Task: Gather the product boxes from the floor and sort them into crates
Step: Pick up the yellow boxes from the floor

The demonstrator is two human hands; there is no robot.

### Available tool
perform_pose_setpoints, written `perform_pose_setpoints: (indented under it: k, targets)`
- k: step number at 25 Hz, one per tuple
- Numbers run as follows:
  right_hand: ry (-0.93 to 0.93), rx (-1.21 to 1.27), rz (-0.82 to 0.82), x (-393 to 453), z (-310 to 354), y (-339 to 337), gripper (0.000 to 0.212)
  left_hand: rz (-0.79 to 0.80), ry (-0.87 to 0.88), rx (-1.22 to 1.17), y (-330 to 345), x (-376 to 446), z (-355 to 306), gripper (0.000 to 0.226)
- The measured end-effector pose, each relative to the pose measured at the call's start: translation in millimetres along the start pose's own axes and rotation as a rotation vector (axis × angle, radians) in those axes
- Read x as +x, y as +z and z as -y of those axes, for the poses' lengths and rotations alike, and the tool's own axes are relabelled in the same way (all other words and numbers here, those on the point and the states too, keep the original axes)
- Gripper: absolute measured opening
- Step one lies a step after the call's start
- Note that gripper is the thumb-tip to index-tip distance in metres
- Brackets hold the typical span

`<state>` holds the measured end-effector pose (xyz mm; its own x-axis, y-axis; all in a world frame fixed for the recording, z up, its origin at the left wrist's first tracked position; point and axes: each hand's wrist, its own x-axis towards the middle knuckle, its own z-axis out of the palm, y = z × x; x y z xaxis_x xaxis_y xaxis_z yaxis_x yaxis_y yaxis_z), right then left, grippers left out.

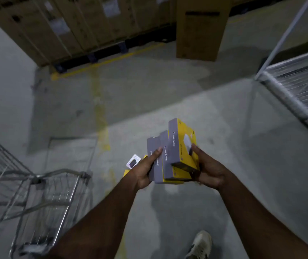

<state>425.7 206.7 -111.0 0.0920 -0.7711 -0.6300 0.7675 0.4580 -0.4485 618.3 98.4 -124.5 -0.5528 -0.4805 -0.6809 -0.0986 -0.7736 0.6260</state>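
A grey concrete floor (224, 113) with worn yellow lines is seen, with stacked cartons (74, 25) behind and a wire trolley (56, 193) at the left. A fanned stack of yellow-and-grey boxes (175, 154) is held above the floor, clasped between the left hand (145, 172) and right hand (209, 172), fingers curled around its sides. The gathering step appears under way. Another small box (133, 161) lies on the floor just beyond the left hand; a freed hand would be needed to collect it.
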Motion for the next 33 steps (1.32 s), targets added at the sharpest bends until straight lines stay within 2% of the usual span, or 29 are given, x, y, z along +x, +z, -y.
perform_pose_setpoints:
  k: [3, 7, 9, 11, 13, 14, 16, 18, 19, 22, 23, 24, 25, 27, 28, 29, 31, 33]
  targets:
    - [-0.072, 0.011, -0.053, -58, 45, 8, 0.051, 0.095, 0.018, 0.055, 59, -27, -37, 0.059]
    - [-0.213, -0.034, -0.089, -119, 101, 3, 0.065, 0.064, 0.062, 0.095, 131, -35, -82, 0.060]
    - [-0.281, -0.060, -0.128, -145, 126, -2, 0.065, 0.075, 0.119, 0.155, 166, -32, -102, 0.063]
    - [-0.320, -0.082, -0.138, -163, 146, -8, 0.075, 0.018, 0.216, 0.256, 198, -20, -118, 0.057]
    - [-0.360, -0.076, -0.171, -179, 164, -8, 0.056, -0.067, 0.320, 0.350, 229, -11, -130, 0.039]
    - [-0.383, -0.056, -0.201, -185, 172, -11, 0.046, -0.055, 0.323, 0.362, 241, -3, -136, 0.030]
    - [-0.440, -0.019, -0.282, -195, 183, -16, 0.042, 0.074, 0.265, 0.405, 262, 8, -148, 0.029]
    - [-0.522, 0.053, -0.343, -207, 193, -22, 0.047, 0.242, 0.189, 0.490, 280, 22, -160, 0.052]
    - [-0.562, 0.093, -0.368, -214, 197, -23, 0.053, 0.293, 0.161, 0.499, 287, 30, -164, 0.061]
    - [-0.705, 0.249, -0.418, -236, 206, -39, 0.091, 0.398, 0.028, 0.379, 320, 49, -176, 0.052]
    - [-0.776, 0.322, -0.423, -243, 208, -47, 0.097, 0.460, -0.028, 0.337, 335, 58, -179, 0.053]
    - [-0.832, 0.383, -0.425, -250, 209, -56, 0.095, 0.504, -0.063, 0.302, 351, 64, -181, 0.055]
    - [-0.871, 0.432, -0.418, -257, 209, -62, 0.085, 0.554, -0.083, 0.262, 367, 67, -180, 0.056]
    - [-0.932, 0.513, -0.393, -272, 213, -71, 0.041, 0.624, -0.110, 0.216, 402, 67, -172, 0.053]
    - [-0.948, 0.547, -0.396, -278, 215, -77, 0.027, 0.651, -0.117, 0.225, 420, 65, -167, 0.051]
    - [-0.969, 0.565, -0.400, -285, 219, -83, 0.030, 0.673, -0.130, 0.248, 438, 66, -160, 0.051]
    - [-1.016, 0.577, -0.442, -303, 230, -98, 0.067, 0.712, -0.171, 0.297, 474, 68, -149, 0.054]
    - [-1.080, 0.601, -0.444, -325, 244, -124, 0.083, 0.750, -0.202, 0.314, 516, 79, -138, 0.056]
